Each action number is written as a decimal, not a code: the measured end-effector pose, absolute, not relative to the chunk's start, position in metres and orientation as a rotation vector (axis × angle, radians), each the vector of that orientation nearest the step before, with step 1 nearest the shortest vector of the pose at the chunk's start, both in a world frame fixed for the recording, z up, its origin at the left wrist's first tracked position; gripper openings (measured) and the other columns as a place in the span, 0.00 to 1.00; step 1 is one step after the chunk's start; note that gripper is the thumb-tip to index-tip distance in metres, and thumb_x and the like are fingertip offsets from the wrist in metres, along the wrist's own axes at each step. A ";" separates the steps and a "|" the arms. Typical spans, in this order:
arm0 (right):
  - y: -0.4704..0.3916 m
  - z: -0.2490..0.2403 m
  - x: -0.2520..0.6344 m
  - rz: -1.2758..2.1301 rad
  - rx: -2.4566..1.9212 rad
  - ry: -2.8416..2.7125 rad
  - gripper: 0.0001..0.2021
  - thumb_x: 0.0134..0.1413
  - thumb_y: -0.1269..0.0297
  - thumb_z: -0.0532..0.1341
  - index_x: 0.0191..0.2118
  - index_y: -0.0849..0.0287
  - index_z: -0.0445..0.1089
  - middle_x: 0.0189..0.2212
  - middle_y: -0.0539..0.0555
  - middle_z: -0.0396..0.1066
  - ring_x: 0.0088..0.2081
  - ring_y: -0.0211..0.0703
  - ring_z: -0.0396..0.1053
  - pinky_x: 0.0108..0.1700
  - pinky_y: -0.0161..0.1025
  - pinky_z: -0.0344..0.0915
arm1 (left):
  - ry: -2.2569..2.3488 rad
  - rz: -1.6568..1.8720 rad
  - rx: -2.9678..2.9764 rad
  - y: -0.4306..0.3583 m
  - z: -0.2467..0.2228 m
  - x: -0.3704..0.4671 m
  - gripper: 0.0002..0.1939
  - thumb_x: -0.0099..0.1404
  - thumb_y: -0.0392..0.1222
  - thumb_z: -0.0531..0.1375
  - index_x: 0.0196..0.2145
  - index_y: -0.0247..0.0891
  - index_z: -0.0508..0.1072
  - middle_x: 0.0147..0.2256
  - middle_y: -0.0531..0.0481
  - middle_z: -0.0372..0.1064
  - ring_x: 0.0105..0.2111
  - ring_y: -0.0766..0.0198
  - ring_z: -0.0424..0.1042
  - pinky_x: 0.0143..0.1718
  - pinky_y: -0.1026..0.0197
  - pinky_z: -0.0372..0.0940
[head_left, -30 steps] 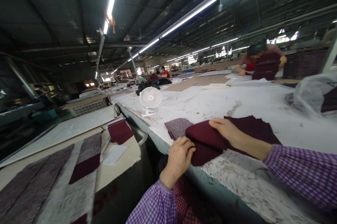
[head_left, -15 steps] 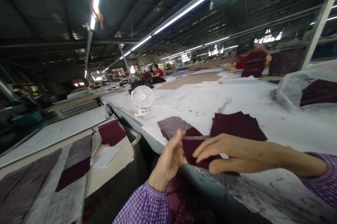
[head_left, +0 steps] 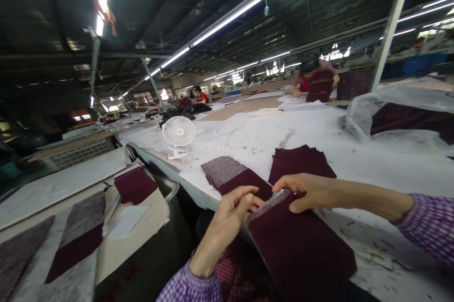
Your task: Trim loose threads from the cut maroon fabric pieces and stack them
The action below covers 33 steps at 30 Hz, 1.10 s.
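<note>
Far to the left of the hands, a side worktop (head_left: 154, 219) bears a two-tone piece (head_left: 83, 219), grey speckle above maroon, then a small maroon bundle (head_left: 136, 186) with a white card (head_left: 127, 221) just beside it. Ahead of the left hand, on the main worktop (head_left: 241, 136), stands a white fan (head_left: 179, 131); nearer, just beyond that hand, lies a two-tone stack (head_left: 223, 172), its maroon end pointing toward the fingers.

The left hand (head_left: 227, 217) is half curled at the corner of a maroon panel (head_left: 301, 250) (whether its fingertips grip or merely touch, I cannot tell). The panel slopes down toward the wearer at the worktop's edge, below and between the hands, its speckled strip uppermost. Half a second ago only a small part of it showed, with the left hand clasped at its end and the right fingers laid across it; now its broad face is exposed, and the hold seems to have passed mostly to the right.

The right hand (head_left: 312, 193) appears to pinch the panel's top edge, thumb on the face, fingers over the strip. Just beyond it rests a jagged-edged maroon pile (head_left: 301, 165), apparently undisturbed. Well off to its right sits a clear plastic bag (head_left: 362, 113) with dark cloth inside.
</note>
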State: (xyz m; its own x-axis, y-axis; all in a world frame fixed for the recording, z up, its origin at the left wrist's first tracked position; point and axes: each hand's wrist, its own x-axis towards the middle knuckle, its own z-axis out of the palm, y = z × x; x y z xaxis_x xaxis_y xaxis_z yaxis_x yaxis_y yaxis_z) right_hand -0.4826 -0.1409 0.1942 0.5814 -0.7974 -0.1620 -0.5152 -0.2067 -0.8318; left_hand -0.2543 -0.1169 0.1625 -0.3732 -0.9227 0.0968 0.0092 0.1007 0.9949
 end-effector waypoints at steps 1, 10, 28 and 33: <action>-0.141 0.189 -0.484 -0.403 -1.896 1.070 0.18 0.42 0.68 0.60 0.44 0.60 0.67 0.30 0.50 0.68 0.29 0.38 0.63 0.29 0.33 0.57 | -1.681 -1.289 0.974 -0.120 0.163 -0.260 0.18 0.64 0.48 0.55 0.46 0.34 0.71 0.35 0.45 0.74 0.32 0.64 0.70 0.35 0.62 0.64; -0.144 0.173 -0.493 -0.627 -1.813 1.025 0.19 0.41 0.66 0.61 0.44 0.62 0.64 0.37 0.53 0.69 0.36 0.41 0.66 0.34 0.35 0.61 | -2.043 -0.551 1.274 -0.135 0.156 -0.302 0.16 0.63 0.45 0.56 0.46 0.38 0.73 0.38 0.46 0.71 0.37 0.59 0.69 0.40 0.58 0.62; -0.152 0.199 -0.514 -0.421 -2.670 1.225 0.10 0.55 0.70 0.53 0.32 0.59 0.72 0.31 0.53 0.73 0.32 0.40 0.68 0.34 0.34 0.58 | -2.246 -0.284 1.141 -0.138 0.134 -0.317 0.10 0.63 0.33 0.55 0.33 0.41 0.76 0.32 0.49 0.67 0.35 0.61 0.65 0.37 0.60 0.60; -0.154 0.189 -0.516 -0.410 -2.731 1.150 0.12 0.54 0.73 0.52 0.34 0.59 0.72 0.32 0.53 0.72 0.33 0.39 0.68 0.37 0.34 0.59 | -2.259 -0.301 1.182 -0.139 0.139 -0.316 0.07 0.61 0.34 0.57 0.32 0.41 0.75 0.32 0.50 0.66 0.35 0.61 0.65 0.36 0.60 0.60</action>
